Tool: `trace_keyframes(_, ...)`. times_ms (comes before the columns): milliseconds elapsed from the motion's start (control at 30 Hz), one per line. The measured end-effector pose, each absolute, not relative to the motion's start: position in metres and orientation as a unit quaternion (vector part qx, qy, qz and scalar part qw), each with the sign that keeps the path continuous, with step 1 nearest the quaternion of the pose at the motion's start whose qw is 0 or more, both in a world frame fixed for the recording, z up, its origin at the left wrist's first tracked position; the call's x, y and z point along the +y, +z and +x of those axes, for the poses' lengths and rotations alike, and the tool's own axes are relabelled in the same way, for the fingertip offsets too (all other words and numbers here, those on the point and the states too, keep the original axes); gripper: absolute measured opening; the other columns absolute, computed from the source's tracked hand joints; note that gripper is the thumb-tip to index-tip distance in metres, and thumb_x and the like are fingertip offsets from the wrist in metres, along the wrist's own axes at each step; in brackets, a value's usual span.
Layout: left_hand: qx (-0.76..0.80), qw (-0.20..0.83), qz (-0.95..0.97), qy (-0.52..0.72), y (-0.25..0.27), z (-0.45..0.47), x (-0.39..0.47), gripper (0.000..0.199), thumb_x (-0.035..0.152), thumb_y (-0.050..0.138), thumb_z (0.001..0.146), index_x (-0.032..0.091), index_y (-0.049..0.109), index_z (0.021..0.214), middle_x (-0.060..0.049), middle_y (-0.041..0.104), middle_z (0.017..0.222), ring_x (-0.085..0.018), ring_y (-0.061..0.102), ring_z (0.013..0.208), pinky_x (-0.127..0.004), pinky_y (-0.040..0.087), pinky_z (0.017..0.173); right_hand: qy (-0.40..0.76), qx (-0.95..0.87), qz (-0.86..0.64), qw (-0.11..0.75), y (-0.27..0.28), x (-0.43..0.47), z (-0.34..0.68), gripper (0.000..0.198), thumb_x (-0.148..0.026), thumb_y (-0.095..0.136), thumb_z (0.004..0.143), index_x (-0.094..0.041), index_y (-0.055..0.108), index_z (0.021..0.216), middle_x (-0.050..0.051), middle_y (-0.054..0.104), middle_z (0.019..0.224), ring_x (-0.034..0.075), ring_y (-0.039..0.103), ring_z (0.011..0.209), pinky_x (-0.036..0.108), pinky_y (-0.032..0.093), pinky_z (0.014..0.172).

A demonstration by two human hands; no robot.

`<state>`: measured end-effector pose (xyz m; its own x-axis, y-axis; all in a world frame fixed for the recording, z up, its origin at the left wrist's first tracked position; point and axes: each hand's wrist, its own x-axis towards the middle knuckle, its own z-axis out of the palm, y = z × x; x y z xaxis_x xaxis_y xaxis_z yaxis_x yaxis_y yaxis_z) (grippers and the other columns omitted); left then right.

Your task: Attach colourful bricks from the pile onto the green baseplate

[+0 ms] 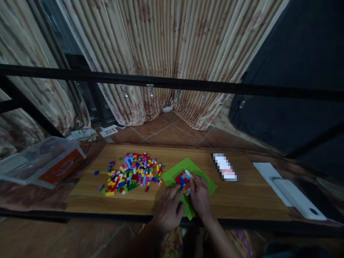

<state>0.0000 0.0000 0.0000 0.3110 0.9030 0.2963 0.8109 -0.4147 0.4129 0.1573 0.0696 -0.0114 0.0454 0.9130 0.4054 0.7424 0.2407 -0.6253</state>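
Note:
A green studded baseplate (188, 165) lies turned cornerwise on the wooden board. On it is a flat block of toy bricks (184, 179) in red, blue, white and orange. My left hand (168, 208) comes in from the lower left, fingers stretched out and fingertips at the block's near left edge, thumb apart. My right hand (200, 195) bends over the block's right side with its fingers curled together. Whatever is between those fingertips is hidden. To the left spreads a heap of loose toy bricks (134, 172) in many colours.
A clear plastic box (61, 147) with an orange label stands left of the wooden board (88, 197). On the right lie a phone-like object (225, 167) with a blurred screen and a white device (298, 199). A black bar (161, 80) crosses beyond, before striped curtains (150, 43).

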Motion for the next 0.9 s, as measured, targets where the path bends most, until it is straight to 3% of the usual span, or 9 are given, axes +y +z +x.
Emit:
trace_keyframes(200,0.532,0.096,0.808,0.233,0.0017,0.0010,-0.0005,0.052,0.022,0.047,0.087,0.024,0.042,0.139,-0.008,0.043,0.144,-0.026,0.043,0.129,-0.045,0.037,0.108,0.095,-0.688,-0.610,0.381,-0.0114,0.0698,0.1570,0.039,-0.037,0.033,0.095,-0.014,0.061,0.112,0.013,0.065,0.105,0.026,0.054,0.100,0.042,0.042,0.088)
trace_keyframes(900,0.530,0.083,0.809,0.241,0.0069,0.0035,0.0000,0.048,0.022,0.049,0.087,0.023,0.048,0.134,-0.010,0.047,0.140,-0.026,0.046,0.126,-0.046,0.040,0.105,0.096,-0.685,-0.607,0.391,-0.0087,0.0679,0.1567,0.038,-0.037,0.035,0.095,-0.015,0.062,0.111,0.012,0.066,0.102,0.026,0.054,0.096,0.042,0.043,0.087)
